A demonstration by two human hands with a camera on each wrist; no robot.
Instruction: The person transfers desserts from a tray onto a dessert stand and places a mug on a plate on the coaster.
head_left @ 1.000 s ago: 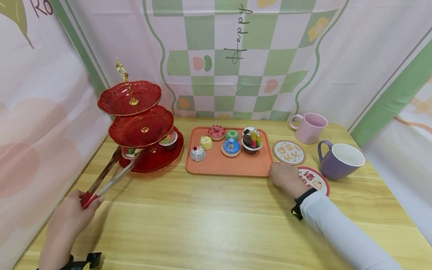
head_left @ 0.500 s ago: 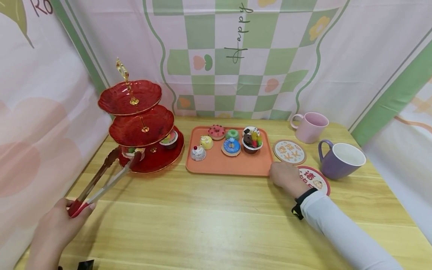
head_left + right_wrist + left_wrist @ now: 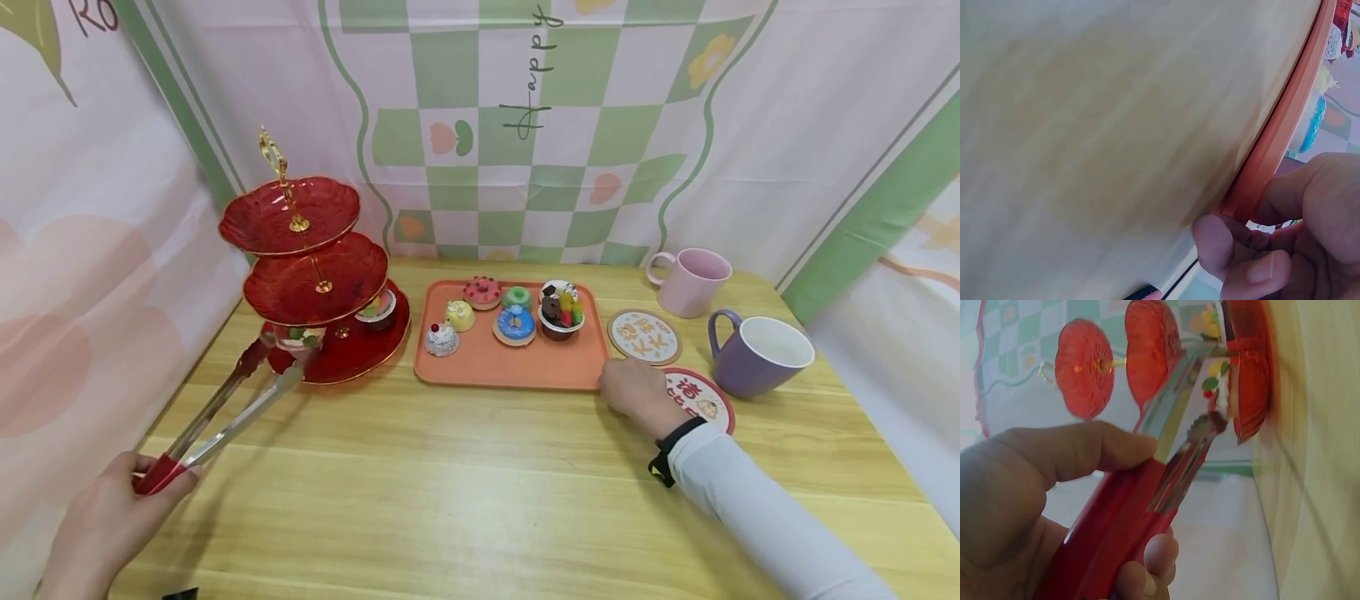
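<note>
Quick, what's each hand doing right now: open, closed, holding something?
Left hand: closed, holding the red-handled tongs.
Right hand: closed, pinching the orange tray by its near-right corner.

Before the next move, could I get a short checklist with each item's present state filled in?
1. Left hand holds the tongs by the red handles: ok.
2. Tongs spread open: ok.
3. Leaf-topped cake on the stand's bottom tier: ok.
4. Tongs free of that cake: cannot tell; they overlap in view.
5. Right hand grips the tray at its corner: ok.
6. Red-rimmed coaster fully visible: not ok; partly covered.
</note>
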